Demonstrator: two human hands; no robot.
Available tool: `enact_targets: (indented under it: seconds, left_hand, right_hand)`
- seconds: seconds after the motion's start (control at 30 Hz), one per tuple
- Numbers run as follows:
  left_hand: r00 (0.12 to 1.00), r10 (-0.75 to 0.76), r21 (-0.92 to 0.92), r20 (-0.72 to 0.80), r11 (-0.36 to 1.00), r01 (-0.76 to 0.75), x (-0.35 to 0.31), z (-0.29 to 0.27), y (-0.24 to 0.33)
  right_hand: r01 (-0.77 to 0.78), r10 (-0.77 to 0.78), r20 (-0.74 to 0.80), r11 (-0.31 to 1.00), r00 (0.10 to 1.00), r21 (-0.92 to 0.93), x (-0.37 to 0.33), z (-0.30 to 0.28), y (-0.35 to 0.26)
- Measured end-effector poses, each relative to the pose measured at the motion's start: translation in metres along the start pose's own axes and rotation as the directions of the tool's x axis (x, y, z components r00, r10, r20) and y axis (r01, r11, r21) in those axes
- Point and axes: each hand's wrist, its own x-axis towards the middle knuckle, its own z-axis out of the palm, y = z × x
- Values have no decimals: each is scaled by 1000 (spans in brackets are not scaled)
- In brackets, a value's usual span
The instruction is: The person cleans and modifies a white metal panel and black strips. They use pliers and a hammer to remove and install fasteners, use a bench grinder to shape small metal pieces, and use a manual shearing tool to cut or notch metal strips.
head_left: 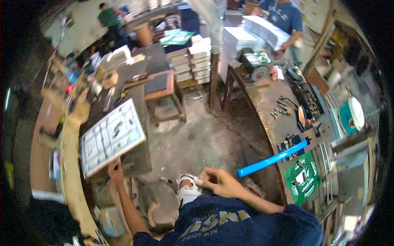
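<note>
My left hand (116, 170) is at the lower edge of a white panel (104, 133) marked with dark lines and carrying small parts. Its fingers are curled, and a thin dark piece shows below them; what they grip is not clear. The panel lies tilted at the edge of the left-hand workbench (139, 158). Over my lap, my right hand (223, 183) has its fingers bent in a pinch beside the torn white cloth at my knee (187, 186). Anything between those fingertips is too small to make out.
A long blue bar (273, 158) juts from the right bench (262, 100) toward me. That bench carries a grinder (255, 65), loose metal parts and a green sheet (301, 178). A stool (164, 88) stands ahead, near stacked boxes (200, 61). Two people are farther back; one handles white sheets (266, 33).
</note>
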Motion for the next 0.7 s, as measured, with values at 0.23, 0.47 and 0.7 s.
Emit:
enact_targets:
  seconds: [0.23, 0.47, 0.7]
  left_hand:
    - [881, -449, 215, 146, 884, 415, 127, 98, -141]
    - [994, -84, -23, 67, 996, 86, 276, 275, -117]
    - [820, 338, -737, 463, 660, 144, 286, 526, 274]
  right_hand:
    - [-246, 203, -547, 969, 812, -4, 72, -75, 5]
    - [-357, 357, -666, 923, 655, 143, 172, -107, 56]
    - [-254, 363, -806, 928, 467, 272, 211, -163, 28]
